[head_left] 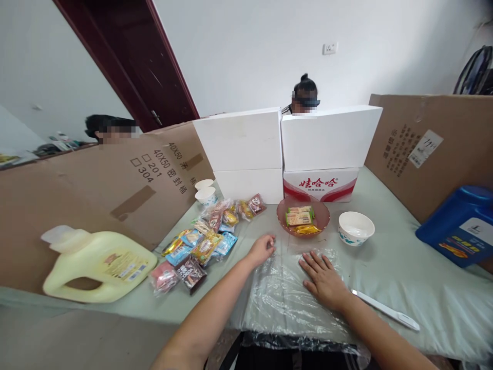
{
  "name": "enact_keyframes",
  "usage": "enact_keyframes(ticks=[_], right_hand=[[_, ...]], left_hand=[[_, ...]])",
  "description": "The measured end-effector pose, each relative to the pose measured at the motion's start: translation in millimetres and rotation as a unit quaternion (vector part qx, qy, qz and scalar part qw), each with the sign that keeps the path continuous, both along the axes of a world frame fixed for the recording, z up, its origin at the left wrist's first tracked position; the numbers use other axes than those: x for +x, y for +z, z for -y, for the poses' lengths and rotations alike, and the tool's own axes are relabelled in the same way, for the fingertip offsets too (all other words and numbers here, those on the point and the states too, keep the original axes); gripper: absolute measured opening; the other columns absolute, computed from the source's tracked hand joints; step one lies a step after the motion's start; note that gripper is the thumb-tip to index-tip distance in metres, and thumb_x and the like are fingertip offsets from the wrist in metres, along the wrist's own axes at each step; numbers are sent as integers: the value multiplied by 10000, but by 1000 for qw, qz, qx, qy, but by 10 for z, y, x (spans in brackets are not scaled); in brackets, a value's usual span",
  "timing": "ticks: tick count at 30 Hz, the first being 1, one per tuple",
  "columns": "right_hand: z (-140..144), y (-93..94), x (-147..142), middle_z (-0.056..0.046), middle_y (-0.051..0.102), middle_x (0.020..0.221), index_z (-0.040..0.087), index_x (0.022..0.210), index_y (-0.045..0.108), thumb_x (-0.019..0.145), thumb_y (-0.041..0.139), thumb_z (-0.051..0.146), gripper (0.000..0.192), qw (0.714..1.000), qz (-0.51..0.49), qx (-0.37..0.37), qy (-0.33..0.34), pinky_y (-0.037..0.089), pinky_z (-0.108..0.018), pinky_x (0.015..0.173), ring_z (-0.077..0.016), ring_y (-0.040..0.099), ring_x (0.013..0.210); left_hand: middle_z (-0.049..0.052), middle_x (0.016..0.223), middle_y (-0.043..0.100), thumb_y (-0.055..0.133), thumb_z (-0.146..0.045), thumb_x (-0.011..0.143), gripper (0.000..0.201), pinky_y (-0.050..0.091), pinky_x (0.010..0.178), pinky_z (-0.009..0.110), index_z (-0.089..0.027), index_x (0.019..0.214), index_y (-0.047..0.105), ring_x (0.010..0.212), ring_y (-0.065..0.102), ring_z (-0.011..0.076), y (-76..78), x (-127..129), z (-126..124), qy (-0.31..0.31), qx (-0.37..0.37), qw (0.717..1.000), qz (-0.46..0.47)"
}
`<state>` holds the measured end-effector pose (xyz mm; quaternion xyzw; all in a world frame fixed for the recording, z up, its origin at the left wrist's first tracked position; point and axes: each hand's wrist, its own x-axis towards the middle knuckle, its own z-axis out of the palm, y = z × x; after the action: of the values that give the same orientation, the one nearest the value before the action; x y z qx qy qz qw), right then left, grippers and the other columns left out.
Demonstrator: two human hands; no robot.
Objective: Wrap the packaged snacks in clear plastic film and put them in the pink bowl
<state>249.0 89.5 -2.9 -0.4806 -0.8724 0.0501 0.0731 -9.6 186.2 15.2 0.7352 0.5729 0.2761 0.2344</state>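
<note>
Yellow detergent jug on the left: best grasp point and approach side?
Probably the built-in handle of the yellow jug. It lies on its side, cap end toward the left, and the handle loop runs along its lower near edge with an open slot behind it. Come from the near side and hook fingers through the slot; the broad, rounded body offers little else to pinch.

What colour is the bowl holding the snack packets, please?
The bowl is translucent reddish-pink, seen in the head view.

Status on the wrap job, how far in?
Done: pink bowl already holds a few snack packets. In hand: left hand and right hand press on the clear plastic film spread flat on the table. Left: the bowl is uncovered, and the snack pile and white bowl sit untouched.
</note>
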Motion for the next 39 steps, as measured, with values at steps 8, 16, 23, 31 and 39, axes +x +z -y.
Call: enact_keyframes(ticks=[8,16,23,31,39], right_hand=[[51,-205,-6,-45,298,1537,267,1478,308,950,371,482,574,999,6,47,-18,167,-534,1120,-294,213,1425],[50,-141,-25,-76,294,1536,239,1459,353,940,413,462,568,999,-2,30,-17,187,-563,1120,-304,204,1429],[248,355,443,-126,470,1429,199,1313,538,978,364,362,412,985,-157,55,-55,339,-487,1087,-247,365,1363],[1189,282,743,-97,449,1449,279,1382,464,850,603,484,587,986,-113,-90,85,257,-545,1131,-303,287,1402],[1297,387,618,-25,677,899,256,945,593,979,340,275,256,949,-234,-209,-23,506,-285,760,-158,643,846]], left_hand=[[-11,747,587,503,-78,726,142,472,678,278,-188,812,527,644,568,142,89,-429,36,89,65,993,43],[21,792,629,593,-206,802,44,465,803,306,-201,795,636,822,574,183,166,-75,1127,-229,72,970,-39],[85,1106,641,608,-296,848,279,440,985,405,-213,1114,606,1092,551,244,276,-254,1531,-278,58,950,-128],[122,1382,513,653,-417,827,522,374,1063,544,-284,1306,493,1308,432,334,106,-723,1897,-315,123,928,-158],[35,813,671,438,-243,922,173,525,741,288,-217,861,597,792,640,178,296,-679,1831,-193,-76,978,6]])
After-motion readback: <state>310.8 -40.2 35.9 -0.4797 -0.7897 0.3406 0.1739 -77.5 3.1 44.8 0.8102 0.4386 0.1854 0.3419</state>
